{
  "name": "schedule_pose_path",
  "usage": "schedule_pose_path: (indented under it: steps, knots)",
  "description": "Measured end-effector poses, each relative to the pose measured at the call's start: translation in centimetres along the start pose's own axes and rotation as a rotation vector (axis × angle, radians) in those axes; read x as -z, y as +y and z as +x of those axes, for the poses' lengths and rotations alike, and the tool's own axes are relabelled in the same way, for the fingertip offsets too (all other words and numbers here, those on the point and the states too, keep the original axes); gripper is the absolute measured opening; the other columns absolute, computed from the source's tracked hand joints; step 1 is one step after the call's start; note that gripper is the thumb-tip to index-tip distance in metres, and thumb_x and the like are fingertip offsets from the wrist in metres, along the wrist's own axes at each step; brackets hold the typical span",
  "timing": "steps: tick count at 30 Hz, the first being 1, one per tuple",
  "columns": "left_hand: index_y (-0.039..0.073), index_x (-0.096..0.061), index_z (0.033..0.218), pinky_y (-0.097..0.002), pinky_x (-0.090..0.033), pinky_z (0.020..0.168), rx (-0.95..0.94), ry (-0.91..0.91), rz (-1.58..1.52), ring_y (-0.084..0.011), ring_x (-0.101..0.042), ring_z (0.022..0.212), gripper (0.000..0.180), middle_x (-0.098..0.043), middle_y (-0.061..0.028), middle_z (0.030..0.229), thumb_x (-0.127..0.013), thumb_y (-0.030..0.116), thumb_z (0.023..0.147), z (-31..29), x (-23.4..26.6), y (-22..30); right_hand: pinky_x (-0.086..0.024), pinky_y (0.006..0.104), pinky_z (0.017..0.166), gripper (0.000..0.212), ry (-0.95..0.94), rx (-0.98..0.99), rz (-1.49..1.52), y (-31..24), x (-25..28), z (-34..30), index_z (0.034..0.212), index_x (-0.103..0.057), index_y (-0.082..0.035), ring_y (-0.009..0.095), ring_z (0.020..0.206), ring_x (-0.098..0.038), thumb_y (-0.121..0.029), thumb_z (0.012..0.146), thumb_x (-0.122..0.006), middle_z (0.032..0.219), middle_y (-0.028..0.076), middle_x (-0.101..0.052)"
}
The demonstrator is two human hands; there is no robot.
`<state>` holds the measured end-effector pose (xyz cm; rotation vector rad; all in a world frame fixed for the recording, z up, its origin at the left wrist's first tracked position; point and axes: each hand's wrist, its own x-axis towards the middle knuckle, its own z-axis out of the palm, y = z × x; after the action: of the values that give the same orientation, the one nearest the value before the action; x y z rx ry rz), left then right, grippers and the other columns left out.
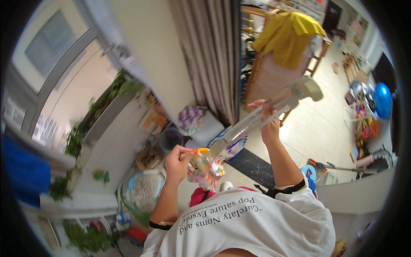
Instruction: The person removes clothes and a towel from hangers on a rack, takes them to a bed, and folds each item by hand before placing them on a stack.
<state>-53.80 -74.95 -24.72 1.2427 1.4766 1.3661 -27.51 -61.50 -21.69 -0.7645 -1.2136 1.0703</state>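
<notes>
With the left hand (176, 166), pinches the orange edge of a patterned cloth (204, 174), thumb against forefinger; grip fully closed. With the right hand (270, 125), holds a clear tube (245, 129), tilted, pale head (309, 89) upward; grip closed around it. Cannot tell whether tube and cloth touch. Advisable: steady the tube near mid-length, pinch the cloth firmly, avoid snagging either. Underfoot, pale floor (323, 143) with dark mat (253, 168). Also noted: grey curtain (209, 55), yellow garment (289, 38) over wooden furniture, blue balloon (382, 100) at right, plants (113, 92) at left.
</notes>
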Motion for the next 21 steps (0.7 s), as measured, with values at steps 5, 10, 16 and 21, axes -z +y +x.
schedule_pose_path:
  steps: [5,10,16,21]
  knots:
    - [0.000,-0.056,0.087,-0.0233,-0.044,0.054,-0.083,-0.320,0.119,-0.0064,-0.052,0.061,0.009,-0.061,-0.0049,0.074,-0.061,0.007,0.084,6.8,-6.3,0.2,-0.044,0.0263,0.075,0.037,0.407,0.174,0.057,-2.6,8.8,2.3,0.098,-0.054,0.000,0.015,0.081,-0.055,-0.036,0.091,-0.050,0.082,0.007,-0.058]
    - [-0.002,-0.054,0.090,-0.0254,-0.047,0.064,-0.177,-0.617,0.241,-0.0114,-0.056,0.070,0.013,-0.062,-0.0091,0.078,-0.059,0.008,0.085,13.4,-10.7,2.5,-0.040,0.0235,0.069,0.033,0.674,0.227,-0.138,-2.7,15.5,1.4,0.092,-0.057,0.000,0.010,0.074,-0.051,-0.032,0.092,-0.050,0.076,0.003,-0.055]
    - [-0.001,-0.052,0.090,-0.0235,-0.044,0.063,-0.405,-0.661,0.167,-0.0087,-0.052,0.067,0.016,-0.058,-0.0059,0.074,-0.057,0.015,0.088,21.8,-17.7,4.7,-0.032,0.0200,0.060,0.027,0.861,0.143,-0.398,-1.4,20.4,0.9,0.089,-0.062,-0.004,0.005,0.066,-0.046,-0.030,0.092,-0.052,0.069,-0.001,-0.054]
    - [0.002,-0.050,0.090,-0.0225,-0.043,0.061,-0.378,-0.644,-0.055,-0.0067,-0.049,0.067,0.020,-0.058,-0.0022,0.076,-0.056,0.020,0.090,29.3,-25.4,6.5,-0.035,0.0206,0.060,0.030,0.890,0.172,-0.438,1.7,26.0,4.6,0.089,-0.062,-0.002,0.005,0.064,-0.046,-0.030,0.091,-0.053,0.069,-0.001,-0.055]
